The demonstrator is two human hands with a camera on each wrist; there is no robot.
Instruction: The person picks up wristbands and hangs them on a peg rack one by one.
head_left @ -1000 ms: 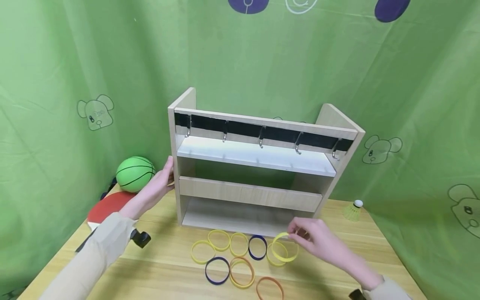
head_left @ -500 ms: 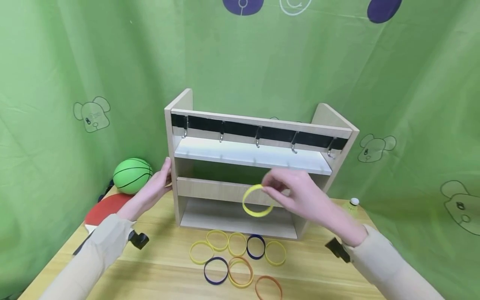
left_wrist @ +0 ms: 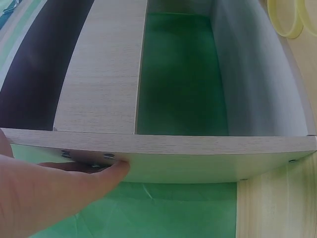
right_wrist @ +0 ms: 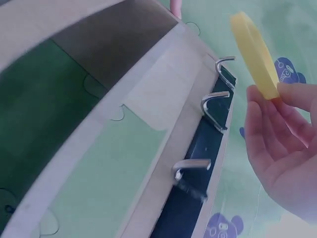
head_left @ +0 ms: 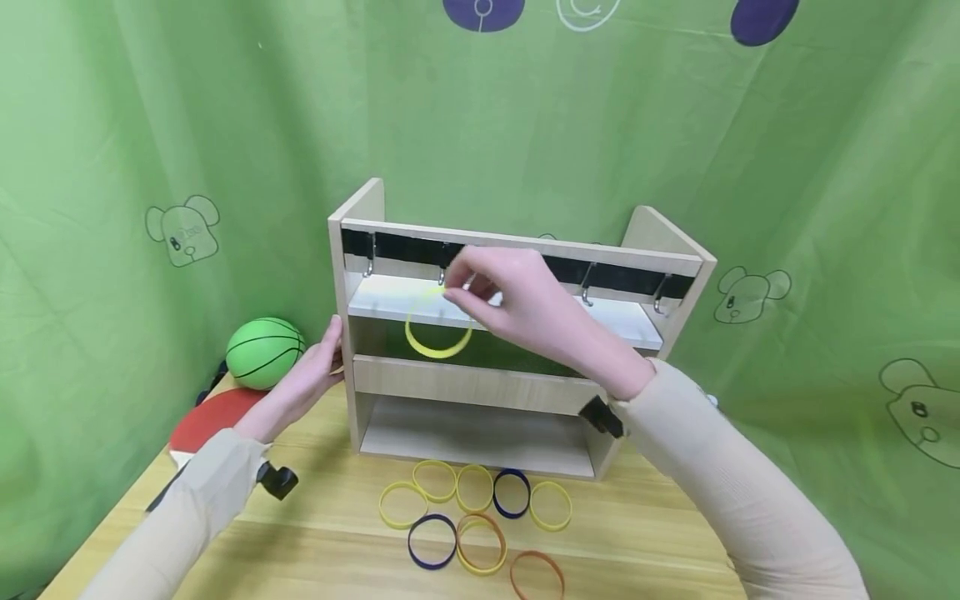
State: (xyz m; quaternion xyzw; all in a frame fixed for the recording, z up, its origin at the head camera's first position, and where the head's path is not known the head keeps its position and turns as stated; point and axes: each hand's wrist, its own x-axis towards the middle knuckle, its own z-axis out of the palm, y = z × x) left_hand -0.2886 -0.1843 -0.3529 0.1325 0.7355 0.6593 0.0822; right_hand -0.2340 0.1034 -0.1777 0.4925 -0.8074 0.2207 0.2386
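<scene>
My right hand (head_left: 517, 300) pinches a yellow ring (head_left: 438, 352) between thumb and fingers, in front of the second hook from the left on the wooden rack (head_left: 495, 387). In the right wrist view the yellow ring (right_wrist: 253, 54) stands apart from the metal hooks (right_wrist: 214, 111), with my right hand (right_wrist: 285, 134) at its lower end. My left hand (head_left: 307, 375) rests against the outer left side of the rack. The left wrist view shows my left hand (left_wrist: 54, 193) with its fingers laid on the side panel (left_wrist: 198, 166).
Several yellow, dark blue and orange rings (head_left: 512, 493) lie on the wooden table (head_left: 322, 542) before the rack. A green ball (head_left: 266, 353) and a red paddle (head_left: 217, 418) are at the left. A shuttlecock (head_left: 712, 401) is partly hidden behind the right sleeve.
My right hand has lifted the yellow ring from just above the table and carried it up and left to the hook row. The left hand has stayed at the rack's side.
</scene>
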